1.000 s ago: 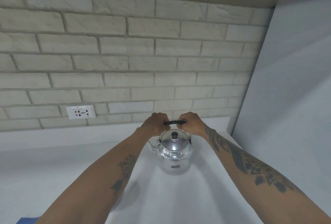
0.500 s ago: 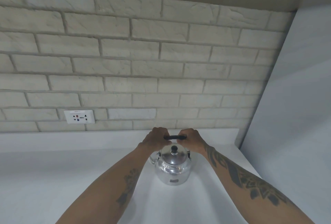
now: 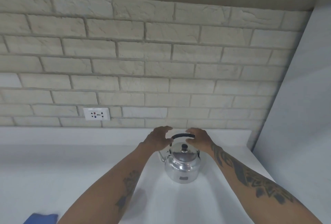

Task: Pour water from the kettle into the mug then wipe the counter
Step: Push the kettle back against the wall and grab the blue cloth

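A shiny metal kettle (image 3: 181,165) stands upright on the white counter (image 3: 53,166), a little right of the frame's centre and low in the picture. Its domed lid carries a dark knob (image 3: 184,147), its spout (image 3: 162,155) points toward the left of the frame, and its black handle (image 3: 183,136) stands raised in an arch over the lid. A small dark label sits low on the kettle's near side.

Both forearms reach in from the bottom edge, each tattooed. The left hand (image 3: 158,138) is at the left end of the handle, fingers spread and curved, thumb near the handle's end; the right hand (image 3: 198,138) mirrors it at the right end. Both hands are open, cupped around the handle and not clamped on it; whether any fingertip brushes the handle is hard to tell from this angle.

Behind the counter a pale brick wall (image 3: 143,58) fills the upper part of the frame, with a white power socket (image 3: 96,113) left of centre just above the counter's back edge. A plain grey panel (image 3: 300,98) closes the right side. At the bottom left corner a bit of blue cloth (image 3: 42,218) shows, well apart from the kettle
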A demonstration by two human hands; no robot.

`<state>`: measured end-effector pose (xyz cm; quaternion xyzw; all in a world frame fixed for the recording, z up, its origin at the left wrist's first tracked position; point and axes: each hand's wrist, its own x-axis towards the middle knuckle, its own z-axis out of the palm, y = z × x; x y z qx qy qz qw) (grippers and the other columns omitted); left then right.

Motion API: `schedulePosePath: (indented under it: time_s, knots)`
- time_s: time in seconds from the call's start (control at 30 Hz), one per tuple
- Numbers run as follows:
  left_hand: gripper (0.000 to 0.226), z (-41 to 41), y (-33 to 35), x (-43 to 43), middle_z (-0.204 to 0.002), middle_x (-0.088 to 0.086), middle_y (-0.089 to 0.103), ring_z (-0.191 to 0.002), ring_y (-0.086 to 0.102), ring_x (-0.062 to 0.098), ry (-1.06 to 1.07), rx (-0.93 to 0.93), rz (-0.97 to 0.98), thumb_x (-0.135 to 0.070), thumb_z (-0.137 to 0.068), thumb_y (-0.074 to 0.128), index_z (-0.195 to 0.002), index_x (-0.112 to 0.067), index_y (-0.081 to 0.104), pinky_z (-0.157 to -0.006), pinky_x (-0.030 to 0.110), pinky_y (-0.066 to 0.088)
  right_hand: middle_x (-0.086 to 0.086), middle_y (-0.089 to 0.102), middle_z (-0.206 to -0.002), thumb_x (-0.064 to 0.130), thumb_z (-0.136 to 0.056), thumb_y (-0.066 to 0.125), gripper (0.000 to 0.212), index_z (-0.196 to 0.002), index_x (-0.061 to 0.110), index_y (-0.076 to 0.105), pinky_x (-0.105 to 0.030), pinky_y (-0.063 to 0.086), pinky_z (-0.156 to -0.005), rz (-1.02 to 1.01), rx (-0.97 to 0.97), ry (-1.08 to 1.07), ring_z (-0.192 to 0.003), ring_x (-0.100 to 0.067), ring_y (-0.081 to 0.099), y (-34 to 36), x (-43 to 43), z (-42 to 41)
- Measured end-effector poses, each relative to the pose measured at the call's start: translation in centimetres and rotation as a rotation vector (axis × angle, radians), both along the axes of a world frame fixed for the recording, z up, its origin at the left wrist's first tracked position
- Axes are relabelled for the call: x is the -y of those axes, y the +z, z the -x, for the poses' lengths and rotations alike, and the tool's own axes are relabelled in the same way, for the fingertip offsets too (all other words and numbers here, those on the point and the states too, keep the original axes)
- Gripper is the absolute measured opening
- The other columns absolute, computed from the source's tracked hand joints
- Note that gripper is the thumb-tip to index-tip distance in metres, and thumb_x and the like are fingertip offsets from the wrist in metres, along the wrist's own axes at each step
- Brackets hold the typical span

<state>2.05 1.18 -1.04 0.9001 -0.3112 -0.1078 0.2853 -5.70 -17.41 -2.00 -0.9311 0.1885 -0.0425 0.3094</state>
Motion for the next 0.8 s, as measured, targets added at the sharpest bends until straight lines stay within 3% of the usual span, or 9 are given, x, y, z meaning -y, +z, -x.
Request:
schedulePosePath:
  time_s: [0.03, 0.1, 0.27, 0.4, 0.57, 0.8]
  knots:
    - [0.059, 0.4, 0.3, -1.1, -0.152, 0.001, 0.042, -0.140, 0.039, 0.021, 0.011, 0.038, -0.014, -0.033, -0.093, 0.060, -0.148, -0.028, 0.038, -0.115, 0.040, 0.034, -0.005, 0.056, -0.134, 0.022, -0.084, 0.060, 0.050, -0.134, 0.021, 0.055, -0.035, 0.042, -0.104, 0.056, -0.011, 0.007, -0.126, -0.024, 0.049, 0.3, -0.6, 0.3]
    - [0.061, 1.5, 1.0, -3.5, -0.156, -0.001, 0.036, -0.145, 0.032, 0.020, 0.034, 0.115, -0.013, -0.034, -0.095, 0.057, -0.151, -0.028, 0.033, -0.116, 0.038, 0.030, -0.005, 0.043, -0.149, 0.025, -0.088, 0.058, 0.060, -0.146, 0.021, 0.042, -0.039, 0.029, -0.116, 0.165, 0.002, 0.034, -0.141, -0.026, 0.031, 1.0, -2.4, 0.8]
    - [0.066, 4.0, 1.2, -11.9, -0.159, 0.003, 0.032, -0.146, 0.027, 0.023, 0.167, 0.306, 0.012, -0.029, -0.093, 0.061, -0.152, -0.022, 0.032, -0.112, 0.043, 0.034, -0.009, 0.028, -0.159, 0.029, -0.094, 0.054, 0.067, -0.153, 0.019, 0.026, -0.042, 0.019, -0.118, 0.353, 0.129, 0.172, -0.147, -0.030, 0.022, 2.1, -10.2, 0.6]
    - [0.078, 5.4, -0.5, -19.3, -0.164, 0.013, 0.012, -0.152, 0.008, 0.032, 0.329, 0.408, -0.098, -0.030, -0.092, 0.061, -0.156, -0.016, 0.017, -0.120, 0.048, 0.021, -0.010, 0.020, -0.162, 0.036, -0.095, 0.053, 0.071, -0.156, 0.019, 0.018, -0.044, 0.017, -0.117, 0.370, 0.178, 0.285, -0.149, -0.029, 0.019, 2.2, -18.4, -0.6]
    - [0.085, 8.1, -3.2, -28.9, -0.166, 0.012, -0.002, -0.152, -0.003, 0.033, 0.493, 0.325, -0.165, -0.031, -0.094, 0.056, -0.157, -0.016, 0.001, -0.120, 0.054, 0.013, -0.010, 0.023, -0.161, 0.038, -0.095, 0.053, 0.070, -0.155, 0.019, 0.021, -0.045, 0.019, -0.117, 0.359, 0.210, 0.421, -0.148, -0.028, 0.021, 0.7, -29.5, -1.0]
    - [0.084, 12.8, -9.0, -39.0, -0.165, 0.013, 0.000, -0.152, -0.001, 0.034, 0.578, 0.099, -0.197, -0.036, -0.095, 0.055, -0.157, -0.014, 0.003, -0.120, 0.054, 0.014, -0.010, 0.017, -0.163, 0.034, -0.098, 0.050, 0.066, -0.155, 0.020, 0.020, -0.038, 0.011, -0.120, 0.260, 0.153, 0.538, -0.151, -0.027, 0.015, -2.1, -41.3, 0.3]
